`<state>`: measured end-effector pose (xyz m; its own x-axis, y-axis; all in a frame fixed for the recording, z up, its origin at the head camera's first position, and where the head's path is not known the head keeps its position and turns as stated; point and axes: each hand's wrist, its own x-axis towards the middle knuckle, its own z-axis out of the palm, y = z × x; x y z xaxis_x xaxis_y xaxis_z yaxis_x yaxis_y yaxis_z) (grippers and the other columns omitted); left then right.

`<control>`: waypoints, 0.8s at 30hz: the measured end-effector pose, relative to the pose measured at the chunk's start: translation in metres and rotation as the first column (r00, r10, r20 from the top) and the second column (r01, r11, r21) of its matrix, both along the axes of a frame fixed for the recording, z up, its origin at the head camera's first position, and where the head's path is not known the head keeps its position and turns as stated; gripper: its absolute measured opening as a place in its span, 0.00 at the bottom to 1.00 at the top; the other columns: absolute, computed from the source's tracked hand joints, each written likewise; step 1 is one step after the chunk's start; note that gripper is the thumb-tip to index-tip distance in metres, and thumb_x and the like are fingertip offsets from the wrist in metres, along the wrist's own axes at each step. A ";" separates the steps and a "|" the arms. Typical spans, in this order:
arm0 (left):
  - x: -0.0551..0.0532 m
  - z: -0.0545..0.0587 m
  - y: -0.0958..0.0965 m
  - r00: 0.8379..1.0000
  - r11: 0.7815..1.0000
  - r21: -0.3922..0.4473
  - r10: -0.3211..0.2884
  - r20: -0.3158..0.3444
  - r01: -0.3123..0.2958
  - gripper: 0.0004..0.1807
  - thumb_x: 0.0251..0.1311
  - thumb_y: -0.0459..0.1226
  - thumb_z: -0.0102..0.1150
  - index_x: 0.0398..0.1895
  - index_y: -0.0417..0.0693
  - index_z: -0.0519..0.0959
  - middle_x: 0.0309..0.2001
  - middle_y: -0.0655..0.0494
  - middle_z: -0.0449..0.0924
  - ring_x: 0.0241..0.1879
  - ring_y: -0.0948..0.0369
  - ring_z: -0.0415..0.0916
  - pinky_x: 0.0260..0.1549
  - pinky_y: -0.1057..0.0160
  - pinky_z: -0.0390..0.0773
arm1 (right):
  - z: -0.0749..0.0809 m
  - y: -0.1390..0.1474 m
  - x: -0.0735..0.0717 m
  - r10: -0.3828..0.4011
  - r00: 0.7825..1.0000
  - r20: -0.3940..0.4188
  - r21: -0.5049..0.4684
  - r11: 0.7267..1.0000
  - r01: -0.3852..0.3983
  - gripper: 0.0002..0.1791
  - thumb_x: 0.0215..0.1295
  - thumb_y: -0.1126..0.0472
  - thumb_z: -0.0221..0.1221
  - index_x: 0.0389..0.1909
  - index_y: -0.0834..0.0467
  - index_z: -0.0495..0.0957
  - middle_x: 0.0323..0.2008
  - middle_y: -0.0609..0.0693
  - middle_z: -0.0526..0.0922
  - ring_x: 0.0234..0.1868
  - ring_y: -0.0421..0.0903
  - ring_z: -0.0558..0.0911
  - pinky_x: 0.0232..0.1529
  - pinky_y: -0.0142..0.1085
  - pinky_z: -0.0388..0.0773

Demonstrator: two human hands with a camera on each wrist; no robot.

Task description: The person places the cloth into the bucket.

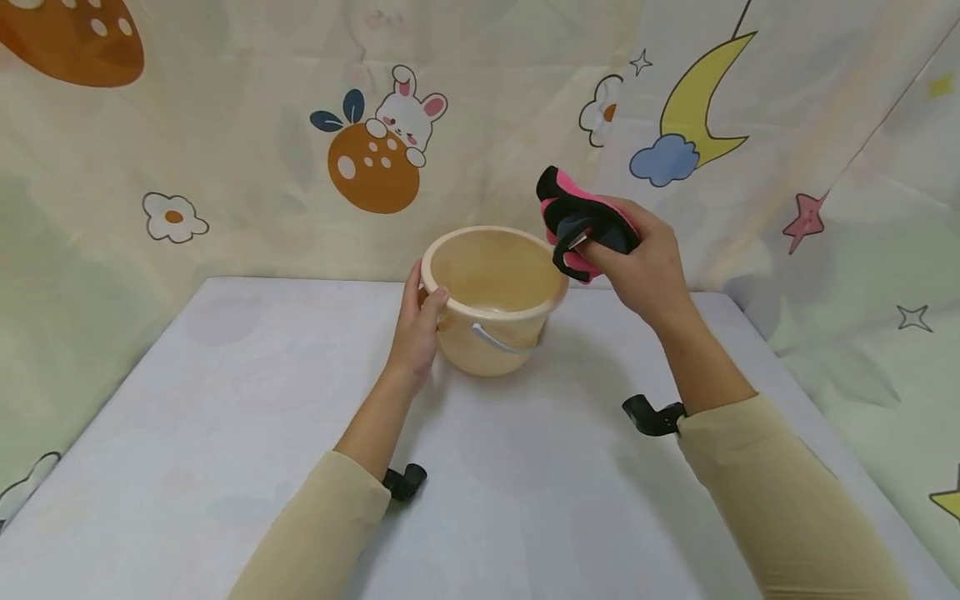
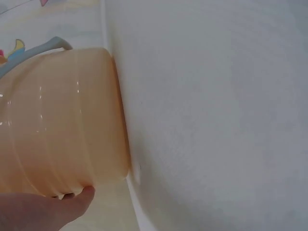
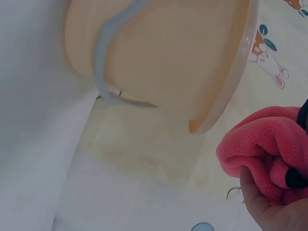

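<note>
A pale orange plastic bucket [image 1: 487,354] stands upright at the back of the table, its grey handle [image 1: 498,342] hanging down the near side. My left hand [image 1: 418,329] grips the bucket's left side, with the thumb near the rim; in the left wrist view its fingers [image 2: 72,207] lie against the wall. To the right of the rim, my right hand [image 1: 651,262] holds a bunched pink and black cloth [image 1: 588,223] in the air. The cloth's fluffy pink side [image 3: 269,139] shows in the right wrist view, apart from the bucket. The bucket's floor is hidden.
A white table [image 1: 285,400] lies under the bucket and both forearms. Close behind it hangs a cream backdrop [image 1: 255,150] printed with cartoon figures. Black wrist devices [image 1: 652,417] sit at both sleeve cuffs.
</note>
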<state>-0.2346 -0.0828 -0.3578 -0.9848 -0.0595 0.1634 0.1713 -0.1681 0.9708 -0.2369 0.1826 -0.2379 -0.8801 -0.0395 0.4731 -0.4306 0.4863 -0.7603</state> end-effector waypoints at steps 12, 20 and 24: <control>0.002 0.001 -0.001 1.000 1.000 0.017 0.006 -0.006 -0.006 0.37 0.73 0.46 0.46 0.83 0.63 0.49 0.73 0.49 0.64 0.65 0.53 0.67 0.66 0.47 0.67 | -0.006 -0.042 -0.021 0.130 0.991 0.036 -0.044 0.991 -0.128 0.24 0.65 0.57 0.66 0.63 0.52 0.80 0.58 0.51 0.83 0.56 0.48 0.78 0.55 0.42 0.81; 0.002 -0.001 -0.001 1.000 1.000 -0.003 0.004 0.010 -0.004 0.37 0.74 0.47 0.46 0.83 0.64 0.48 0.78 0.52 0.57 0.70 0.52 0.64 0.69 0.44 0.66 | -0.020 -0.064 -0.034 0.152 0.983 0.098 0.014 0.988 -0.154 0.25 0.64 0.59 0.67 0.63 0.52 0.80 0.57 0.54 0.83 0.55 0.52 0.79 0.57 0.49 0.79; 0.001 -0.001 -0.001 1.000 1.000 -0.013 -0.002 0.006 0.002 0.37 0.74 0.48 0.46 0.83 0.65 0.47 0.79 0.52 0.56 0.72 0.53 0.62 0.69 0.44 0.66 | -0.025 -0.069 -0.036 0.147 0.982 0.121 0.104 0.982 -0.160 0.26 0.64 0.61 0.68 0.64 0.53 0.79 0.58 0.55 0.81 0.56 0.54 0.77 0.58 0.51 0.79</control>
<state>-0.2332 -0.0836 -0.3585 -0.9859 -0.0554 0.1582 0.1650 -0.1561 0.9739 -0.2734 0.1131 -0.2625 -0.9066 -0.2256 0.3567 -0.4219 0.5068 -0.7517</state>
